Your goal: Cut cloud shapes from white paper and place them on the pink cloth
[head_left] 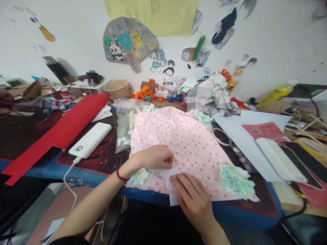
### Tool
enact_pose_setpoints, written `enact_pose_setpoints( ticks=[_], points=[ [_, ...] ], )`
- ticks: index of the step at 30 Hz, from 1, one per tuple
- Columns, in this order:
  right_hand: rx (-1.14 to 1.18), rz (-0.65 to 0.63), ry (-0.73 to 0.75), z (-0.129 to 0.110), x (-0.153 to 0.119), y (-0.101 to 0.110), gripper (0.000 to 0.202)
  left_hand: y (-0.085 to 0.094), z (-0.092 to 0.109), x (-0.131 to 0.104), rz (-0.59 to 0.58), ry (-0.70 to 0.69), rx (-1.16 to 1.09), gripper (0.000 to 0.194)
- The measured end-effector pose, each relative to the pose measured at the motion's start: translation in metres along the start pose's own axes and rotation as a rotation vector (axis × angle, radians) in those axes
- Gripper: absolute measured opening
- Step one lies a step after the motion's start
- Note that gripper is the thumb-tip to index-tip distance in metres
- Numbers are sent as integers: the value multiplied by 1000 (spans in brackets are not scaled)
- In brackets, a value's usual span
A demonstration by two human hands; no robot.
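Observation:
A pink cloth with red dots [184, 136] lies spread on the table, with pale green and yellow ruffled flowers [237, 180] at its corners. My left hand [155, 156], a dark red band round its wrist, rests curled over the cloth's lower middle; what its fingers hold, if anything, is hidden. A small white piece [167, 174] lies on the cloth between my hands. The fingertips of my right hand [192, 194] touch that piece's right side, its fingers stretched out and lying nearly flat. White paper [174, 200] shows under the cloth's front edge.
To the left lie a white power bank [90, 139] with a cable, a long red strip [63, 129] and a clear bag [125, 129]. White paper [245, 136] and phones [301, 163] lie right. Another person's hand [6, 100] is at the far left.

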State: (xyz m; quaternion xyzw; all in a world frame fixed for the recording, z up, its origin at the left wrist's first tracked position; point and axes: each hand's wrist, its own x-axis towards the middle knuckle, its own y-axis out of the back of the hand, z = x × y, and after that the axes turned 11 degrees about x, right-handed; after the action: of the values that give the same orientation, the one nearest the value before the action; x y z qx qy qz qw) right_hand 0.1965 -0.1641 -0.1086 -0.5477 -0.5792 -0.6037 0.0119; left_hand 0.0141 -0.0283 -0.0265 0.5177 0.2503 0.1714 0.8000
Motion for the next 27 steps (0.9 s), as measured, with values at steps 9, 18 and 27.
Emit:
enact_pose_setpoints(
  ticks=[9, 18, 27],
  points=[
    [-21, 11, 6, -1, 0, -3, 33, -1, 20, -3, 38, 136, 281, 14],
    [-19, 7, 8, 0, -2, -2, 34, -10, 30, -6, 80, 175, 438, 17],
    [0, 16, -7, 0, -3, -3, 34, -21, 28, -4, 101, 210, 455, 14]
  ],
)
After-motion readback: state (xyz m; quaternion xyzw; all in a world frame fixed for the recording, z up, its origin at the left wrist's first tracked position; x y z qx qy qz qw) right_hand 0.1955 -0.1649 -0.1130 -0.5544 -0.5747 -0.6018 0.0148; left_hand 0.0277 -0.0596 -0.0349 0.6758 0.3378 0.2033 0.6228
